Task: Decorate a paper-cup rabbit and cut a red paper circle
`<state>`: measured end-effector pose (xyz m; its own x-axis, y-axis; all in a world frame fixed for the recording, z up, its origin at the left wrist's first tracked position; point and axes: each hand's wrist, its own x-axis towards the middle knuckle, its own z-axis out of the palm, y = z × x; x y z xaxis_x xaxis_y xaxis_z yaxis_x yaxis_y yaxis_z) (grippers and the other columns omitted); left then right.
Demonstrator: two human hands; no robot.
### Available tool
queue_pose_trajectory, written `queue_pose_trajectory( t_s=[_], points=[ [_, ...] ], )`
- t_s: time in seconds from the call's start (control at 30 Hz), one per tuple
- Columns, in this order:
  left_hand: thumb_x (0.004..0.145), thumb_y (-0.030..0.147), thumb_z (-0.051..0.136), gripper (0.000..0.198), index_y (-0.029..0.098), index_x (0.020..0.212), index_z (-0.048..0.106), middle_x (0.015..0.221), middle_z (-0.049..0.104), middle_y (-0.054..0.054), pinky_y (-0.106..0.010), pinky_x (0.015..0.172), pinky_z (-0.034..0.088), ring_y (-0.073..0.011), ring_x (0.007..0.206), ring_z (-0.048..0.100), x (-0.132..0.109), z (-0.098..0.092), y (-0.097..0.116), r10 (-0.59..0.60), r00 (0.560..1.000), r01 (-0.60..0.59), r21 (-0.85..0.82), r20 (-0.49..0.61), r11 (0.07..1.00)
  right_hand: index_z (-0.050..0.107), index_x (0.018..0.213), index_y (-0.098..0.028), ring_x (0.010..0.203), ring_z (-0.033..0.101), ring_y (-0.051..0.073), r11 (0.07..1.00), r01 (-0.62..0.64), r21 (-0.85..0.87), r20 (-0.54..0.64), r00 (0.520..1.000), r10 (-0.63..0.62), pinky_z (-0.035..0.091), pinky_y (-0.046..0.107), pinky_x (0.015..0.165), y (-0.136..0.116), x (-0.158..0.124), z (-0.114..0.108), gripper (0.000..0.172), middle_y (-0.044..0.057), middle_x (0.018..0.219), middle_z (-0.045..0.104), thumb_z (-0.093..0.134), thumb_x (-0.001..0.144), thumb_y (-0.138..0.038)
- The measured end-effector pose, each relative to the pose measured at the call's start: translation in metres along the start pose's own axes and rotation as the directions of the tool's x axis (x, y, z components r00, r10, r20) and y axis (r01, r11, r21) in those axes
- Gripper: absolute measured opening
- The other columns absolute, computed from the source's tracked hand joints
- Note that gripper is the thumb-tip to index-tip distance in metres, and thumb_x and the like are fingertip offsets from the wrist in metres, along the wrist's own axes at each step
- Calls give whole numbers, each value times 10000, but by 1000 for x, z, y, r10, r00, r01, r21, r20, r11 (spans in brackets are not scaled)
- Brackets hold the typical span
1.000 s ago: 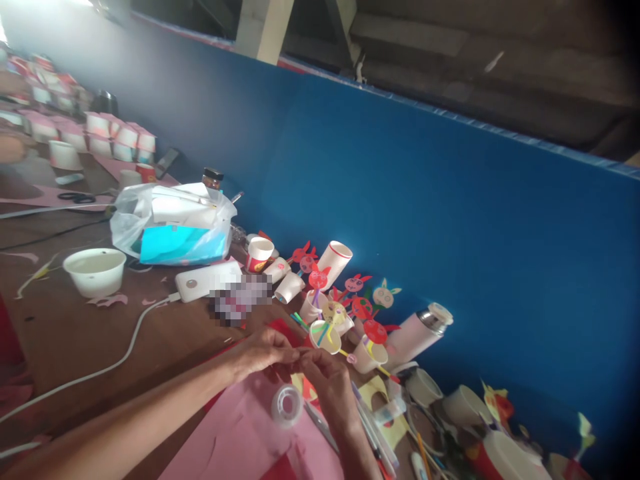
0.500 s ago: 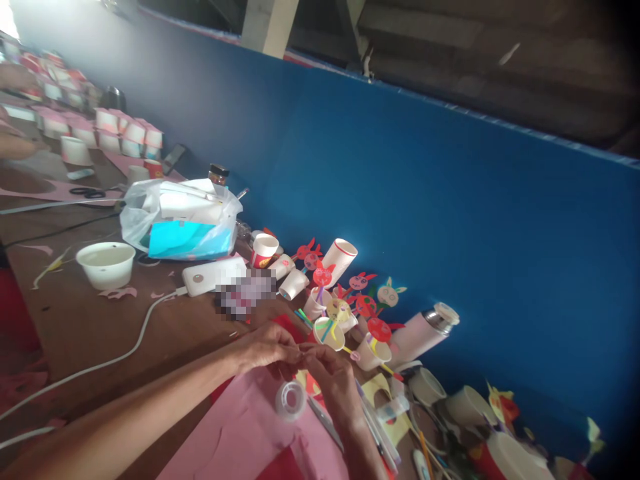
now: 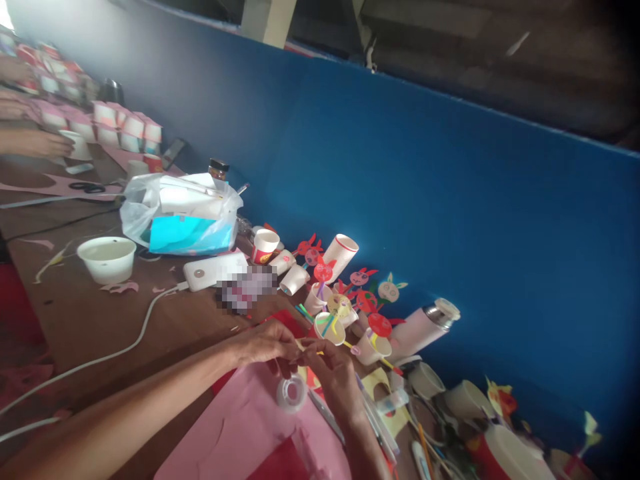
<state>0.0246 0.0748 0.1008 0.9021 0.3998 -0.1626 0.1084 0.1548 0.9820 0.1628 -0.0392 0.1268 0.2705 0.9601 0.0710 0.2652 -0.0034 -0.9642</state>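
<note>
My left hand (image 3: 273, 345) and my right hand (image 3: 330, 367) meet fingertip to fingertip, both closed in a pinch. A small pale bit shows between the fingers, too little to make out. Just below them a clear roll of tape (image 3: 292, 408) rests on pink paper sheets (image 3: 225, 427), with a red piece (image 3: 283, 460) on top. Scissors or a similar grey tool (image 3: 326, 415) lie beside my right wrist. Beyond the fingers, paper cups (image 3: 330, 329) hold straws topped with paper animal faces, among them a yellow face (image 3: 339, 306) and a red face (image 3: 379, 325).
A white flask (image 3: 417, 333) leans by the blue wall (image 3: 400, 187). Left of my hands are a power bank (image 3: 215, 270) with a cable, a white bowl (image 3: 107, 261) and a plastic bag (image 3: 140, 207). Another person's hand (image 3: 45, 143) is at the far left.
At the far left, the other person's hand has reached a paper cup. My hands stay together over the pink paper, with only slight finger movement. The view has shifted a little.
</note>
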Motion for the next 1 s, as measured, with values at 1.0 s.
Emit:
queue_pose_trajectory(
  t_s=[1.0],
  points=[
    [731,447,620,298,149,721,607,503,562,18,-202,413,426,-104,416,524,59,-13,-21,244,742,-274,49,-624,960,674,885,-200,689,615,182,545,31,-838,-210,904,-373,340,255,629,-21,79,10,201,50,735,700,477,882,-240]
  ],
)
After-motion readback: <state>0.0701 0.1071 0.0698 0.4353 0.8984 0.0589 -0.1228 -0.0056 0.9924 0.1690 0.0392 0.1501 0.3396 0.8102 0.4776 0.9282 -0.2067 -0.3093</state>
